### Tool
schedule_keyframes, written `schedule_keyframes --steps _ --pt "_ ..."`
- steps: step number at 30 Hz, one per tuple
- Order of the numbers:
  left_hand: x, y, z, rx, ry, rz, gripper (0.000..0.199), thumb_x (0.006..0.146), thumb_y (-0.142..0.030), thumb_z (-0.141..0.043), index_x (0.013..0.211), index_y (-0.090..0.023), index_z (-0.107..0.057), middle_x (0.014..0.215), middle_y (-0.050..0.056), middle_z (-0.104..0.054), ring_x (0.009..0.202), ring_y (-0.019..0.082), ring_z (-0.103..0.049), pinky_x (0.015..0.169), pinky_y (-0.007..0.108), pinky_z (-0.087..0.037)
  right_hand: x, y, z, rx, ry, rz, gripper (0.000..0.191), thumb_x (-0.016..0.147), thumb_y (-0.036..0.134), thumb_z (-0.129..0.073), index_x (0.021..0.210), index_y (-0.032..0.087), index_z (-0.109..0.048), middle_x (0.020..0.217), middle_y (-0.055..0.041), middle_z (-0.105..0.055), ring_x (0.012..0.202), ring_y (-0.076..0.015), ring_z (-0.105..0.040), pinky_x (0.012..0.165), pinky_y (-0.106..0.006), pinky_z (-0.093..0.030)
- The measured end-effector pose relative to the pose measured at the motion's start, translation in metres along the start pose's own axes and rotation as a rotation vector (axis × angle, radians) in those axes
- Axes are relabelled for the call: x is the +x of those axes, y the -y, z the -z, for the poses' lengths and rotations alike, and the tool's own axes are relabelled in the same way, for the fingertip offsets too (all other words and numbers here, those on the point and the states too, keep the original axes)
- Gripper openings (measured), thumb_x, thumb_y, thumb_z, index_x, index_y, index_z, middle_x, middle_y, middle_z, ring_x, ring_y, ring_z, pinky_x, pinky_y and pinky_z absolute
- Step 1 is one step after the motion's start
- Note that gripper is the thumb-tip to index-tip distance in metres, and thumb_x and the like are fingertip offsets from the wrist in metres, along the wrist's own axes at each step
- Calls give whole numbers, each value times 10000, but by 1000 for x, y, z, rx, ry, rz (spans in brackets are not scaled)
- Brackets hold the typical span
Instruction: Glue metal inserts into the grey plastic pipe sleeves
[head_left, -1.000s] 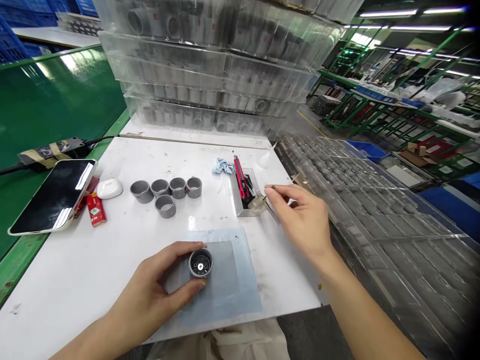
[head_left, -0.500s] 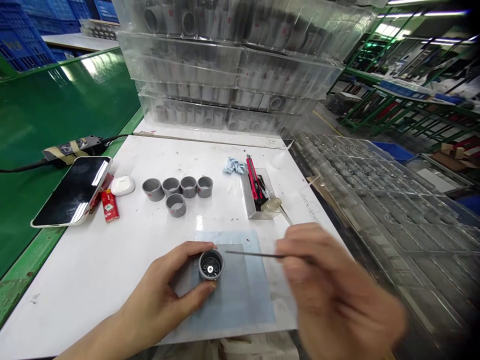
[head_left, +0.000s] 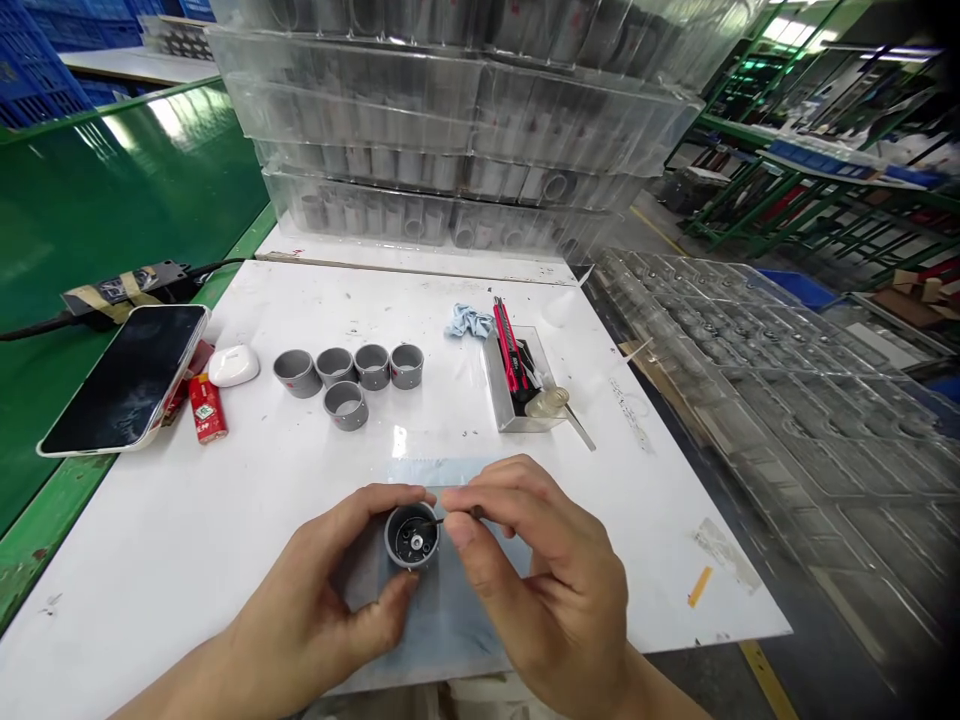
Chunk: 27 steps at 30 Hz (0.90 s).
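Observation:
Between the thumb and fingers of my left hand [head_left: 330,580] is a grey round cup [head_left: 389,545] with a black inside and a bright metal centre. It sits over a light blue sheet [head_left: 450,630], its mouth facing up. My right hand [head_left: 536,570] pinches a thin dark rod [head_left: 435,522], whose tip reaches into the cup's mouth; the tip's exact contact is hidden. Beyond the hands stand several more grey cups [head_left: 346,408] on the white table [head_left: 247,540].
A small clear box [head_left: 501,405] holds a red cutter knife [head_left: 510,345]. Crumpled blue tissue [head_left: 469,321] lies beside it. A phone [head_left: 124,380], white case [head_left: 234,366] and red packet [head_left: 208,408] lie left. Clear trays [head_left: 450,215] are stacked behind; more trays [head_left: 787,400] stand right.
My right hand has moved left and brought the rod's tip from beside the cup into its mouth. The left hand still holds the cup, and the view has shifted slightly.

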<state>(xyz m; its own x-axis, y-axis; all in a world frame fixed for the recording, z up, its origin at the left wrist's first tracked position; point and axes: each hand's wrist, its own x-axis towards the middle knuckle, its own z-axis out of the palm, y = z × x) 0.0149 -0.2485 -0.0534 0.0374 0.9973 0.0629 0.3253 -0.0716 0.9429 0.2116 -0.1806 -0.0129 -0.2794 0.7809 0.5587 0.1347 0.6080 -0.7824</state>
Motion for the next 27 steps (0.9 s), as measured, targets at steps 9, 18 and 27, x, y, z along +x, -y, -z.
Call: schedule_keyframes --steps 9,18,27 --pt "2 0 1 14 15 -33 494 930 -172 -708 1384 -363 -667 1315 -2 -803 1184 228 -778 1040 324 -641 -5 -5 1 -147 3 161 305 895 -5 -742 1143 165 -797 926 -49 -792 859 -167 -729 769 -311 -639" --pt "0 1 4 92 37 -37 469 962 -204 -679 1399 -373 -645 1342 5 -802 1220 244 -789 1025 311 -662 7 17 43 -232 -389 26 238 962 214 -738 1073 390 -854 884 -35 -727 824 -292 -683 685 -477 -566" --pt "-1 9 1 218 139 -380 680 893 -80 -640 1484 -410 -581 1434 11 -761 1240 197 -791 1047 207 -629 48 -36 82 -498 -564 142 63 1007 281 -768 981 268 -823 963 -33 -829 871 -230 -746 790 -418 -568"
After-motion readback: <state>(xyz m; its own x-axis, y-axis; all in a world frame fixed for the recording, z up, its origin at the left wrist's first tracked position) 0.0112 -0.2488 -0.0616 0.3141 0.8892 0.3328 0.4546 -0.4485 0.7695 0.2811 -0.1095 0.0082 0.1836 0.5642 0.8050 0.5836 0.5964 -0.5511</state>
